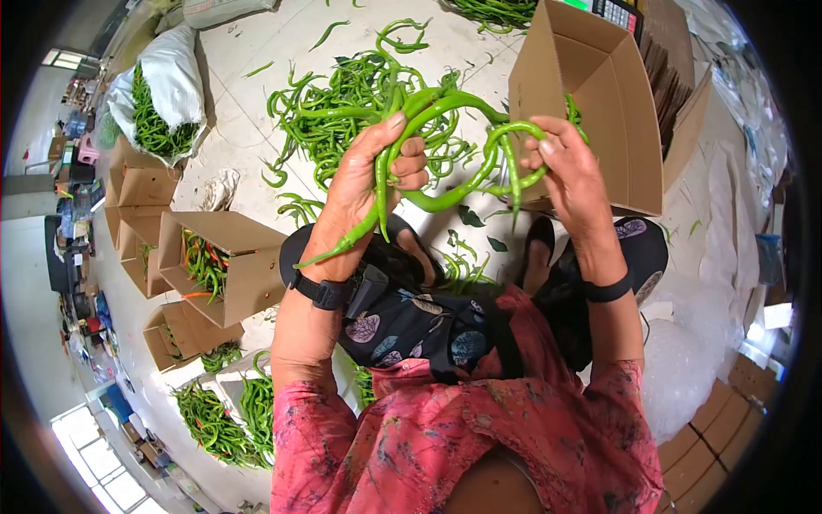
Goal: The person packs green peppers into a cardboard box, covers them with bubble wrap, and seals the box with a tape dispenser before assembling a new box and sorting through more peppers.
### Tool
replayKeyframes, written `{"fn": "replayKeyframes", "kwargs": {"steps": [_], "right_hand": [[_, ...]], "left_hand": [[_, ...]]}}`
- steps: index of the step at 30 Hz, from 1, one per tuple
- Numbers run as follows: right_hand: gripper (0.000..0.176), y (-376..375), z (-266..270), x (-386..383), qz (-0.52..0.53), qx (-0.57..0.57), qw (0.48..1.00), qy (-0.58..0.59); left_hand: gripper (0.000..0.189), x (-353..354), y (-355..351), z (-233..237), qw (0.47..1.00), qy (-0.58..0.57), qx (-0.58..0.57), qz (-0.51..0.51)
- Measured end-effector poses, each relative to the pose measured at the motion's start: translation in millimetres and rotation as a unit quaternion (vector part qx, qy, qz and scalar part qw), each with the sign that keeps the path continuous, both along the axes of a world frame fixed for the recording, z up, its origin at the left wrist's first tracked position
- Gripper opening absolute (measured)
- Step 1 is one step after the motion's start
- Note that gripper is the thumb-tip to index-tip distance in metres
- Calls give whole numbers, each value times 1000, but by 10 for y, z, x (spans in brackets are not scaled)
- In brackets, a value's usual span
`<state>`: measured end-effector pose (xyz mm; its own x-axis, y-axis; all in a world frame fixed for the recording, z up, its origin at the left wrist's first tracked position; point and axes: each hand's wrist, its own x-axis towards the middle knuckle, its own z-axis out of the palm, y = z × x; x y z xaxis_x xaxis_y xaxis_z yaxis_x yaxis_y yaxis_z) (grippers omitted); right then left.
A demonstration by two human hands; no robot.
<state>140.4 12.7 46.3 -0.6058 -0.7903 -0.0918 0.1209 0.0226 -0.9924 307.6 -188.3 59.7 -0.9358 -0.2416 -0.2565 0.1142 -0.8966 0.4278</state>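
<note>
My left hand (pixel 377 163) is closed around a bunch of long green chili peppers (pixel 445 104), whose curved ends stick out on both sides of the fist. My right hand (pixel 565 167) pinches a curled green chili between thumb and fingers, and other curved peppers hang just beside it. Beyond my hands a loose pile of green chilies (pixel 330 120) lies on the pale floor. An open cardboard box (pixel 591 77) stands close to my right hand, with a few green chilies showing at its near left side.
At the left, a white sack (pixel 171 68) spills green chilies. Below it stand several cardboard boxes, one holding red and green chilies (pixel 205 267). More green chilies (pixel 218 424) lie in heaps at the lower left. Flattened cardboard (pixel 672 77) and clear plastic wrap (pixel 698 360) are at the right.
</note>
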Motion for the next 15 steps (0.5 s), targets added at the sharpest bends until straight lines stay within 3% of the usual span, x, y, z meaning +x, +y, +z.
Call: {"fn": "replayKeyframes", "kwargs": {"steps": [1, 2, 4, 6, 7, 9, 12, 14, 15], "right_hand": [[31, -19, -41, 28, -30, -52, 991, -118], [35, -25, -53, 112, 8, -29, 998, -63], [38, -15, -162, 267, 121, 20, 990, -76], [46, -23, -185, 502, 90, 114, 988, 44], [46, -38, -184, 594, 90, 114, 989, 41], [59, -69, -177, 740, 49, 22, 965, 257], [69, -220, -218, 872, 16, 39, 975, 218], [71, -347, -309, 870, -14, 50, 970, 238], [70, -402, -300, 888, -25, 35, 981, 189]], "left_hand": [[20, -30, 46, 15, 1000, 13, -5, -1], [20, -56, 87, 4, 1000, 14, -4, -3], [29, -95, 167, -19, 997, -3, -83, 1], [36, -123, 239, -10, 992, -40, -120, 14], [36, -132, 249, -40, 988, -51, -141, 27], [34, -154, 246, -120, 984, -46, -162, 54], [32, -153, 260, -130, 980, -89, -169, 48], [33, -145, 224, -168, 979, -57, -195, 18], [33, -150, 242, -150, 975, -76, -205, 36]]}}
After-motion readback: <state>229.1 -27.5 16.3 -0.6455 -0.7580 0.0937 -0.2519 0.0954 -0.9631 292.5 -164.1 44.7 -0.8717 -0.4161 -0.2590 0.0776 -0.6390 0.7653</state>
